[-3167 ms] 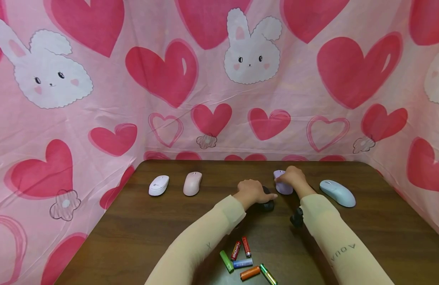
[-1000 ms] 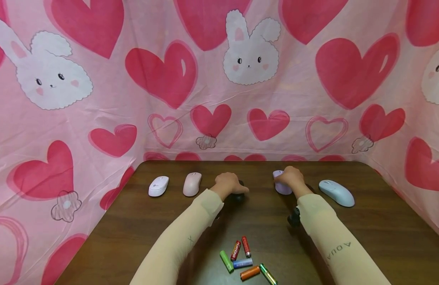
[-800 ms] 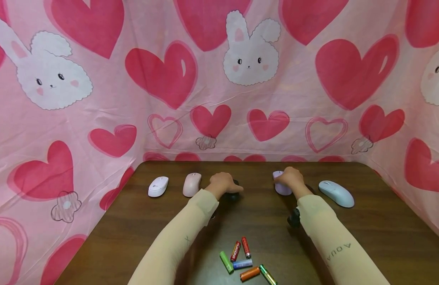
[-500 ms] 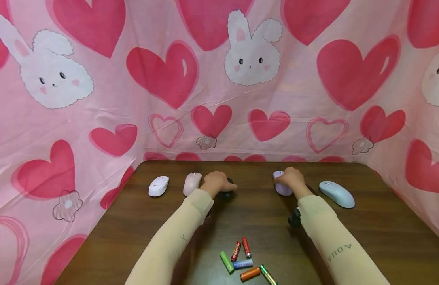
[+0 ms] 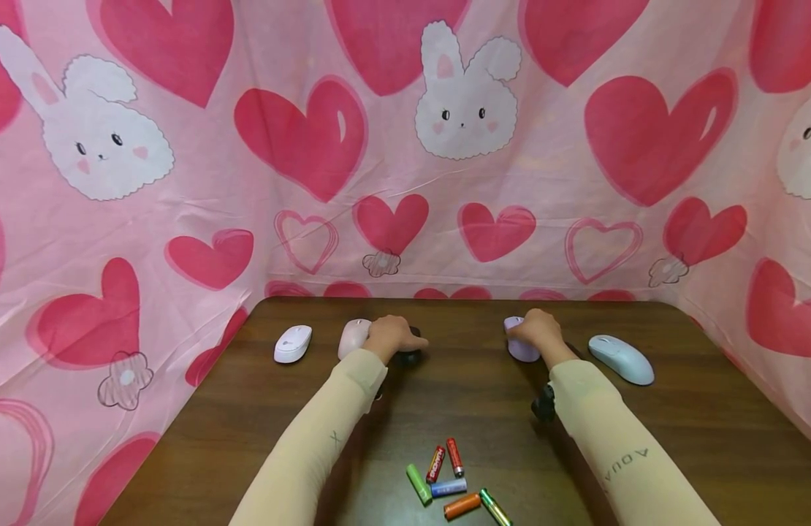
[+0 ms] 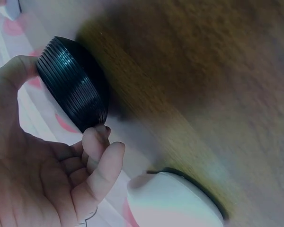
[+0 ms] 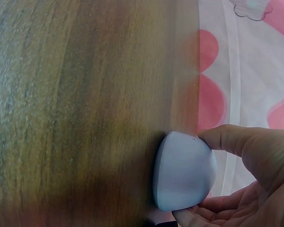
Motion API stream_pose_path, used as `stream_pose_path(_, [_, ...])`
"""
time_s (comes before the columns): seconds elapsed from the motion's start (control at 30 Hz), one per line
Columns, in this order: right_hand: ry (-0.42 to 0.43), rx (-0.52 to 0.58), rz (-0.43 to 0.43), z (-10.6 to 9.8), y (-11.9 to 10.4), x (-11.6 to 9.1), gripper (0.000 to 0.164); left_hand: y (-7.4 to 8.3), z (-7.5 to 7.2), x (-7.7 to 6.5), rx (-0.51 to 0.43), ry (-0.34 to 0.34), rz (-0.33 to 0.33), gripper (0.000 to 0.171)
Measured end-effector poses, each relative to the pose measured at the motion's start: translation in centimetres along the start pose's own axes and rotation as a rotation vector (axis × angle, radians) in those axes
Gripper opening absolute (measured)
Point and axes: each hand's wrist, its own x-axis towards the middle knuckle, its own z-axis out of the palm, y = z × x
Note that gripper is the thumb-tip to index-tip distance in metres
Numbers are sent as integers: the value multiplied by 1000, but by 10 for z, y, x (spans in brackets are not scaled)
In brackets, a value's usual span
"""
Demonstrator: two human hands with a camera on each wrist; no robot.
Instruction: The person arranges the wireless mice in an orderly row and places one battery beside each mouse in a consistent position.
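My left hand (image 5: 389, 336) grips a black mouse (image 6: 73, 82) with ribbed sides, thumb on one side and fingertips on the other. In the head view most of that mouse is covered by the hand. Just left of it lies a pale pink mouse (image 5: 353, 338), partly overlapped by the hand. My right hand (image 5: 539, 332) holds a lilac mouse (image 5: 522, 347) by its sides; in the right wrist view the lilac mouse (image 7: 184, 172) sits on the wooden table between thumb and fingers.
A white mouse (image 5: 293, 344) lies at the far left, a pale blue mouse (image 5: 621, 359) at the right. Several batteries, among them a green one (image 5: 419, 483) and an orange one (image 5: 462, 505), lie near the front of the wooden table (image 5: 248, 438). A pink heart-patterned cloth (image 5: 405, 168) hangs behind.
My left hand has carried the black mouse leftward, from near the lilac mouse to beside the pale pink one. My right hand has stayed on the lilac mouse.
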Motion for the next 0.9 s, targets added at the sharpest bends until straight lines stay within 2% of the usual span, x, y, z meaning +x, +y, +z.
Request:
stream_pose_path(0.57, [8, -6, -25, 8, -5, -2, 46, -5, 1, 4, 6, -30, 3, 67])
stream_pose_path(0.9, [38, -14, -60, 11, -22, -6, 40, -7, 0, 2, -19, -42, 15, 64])
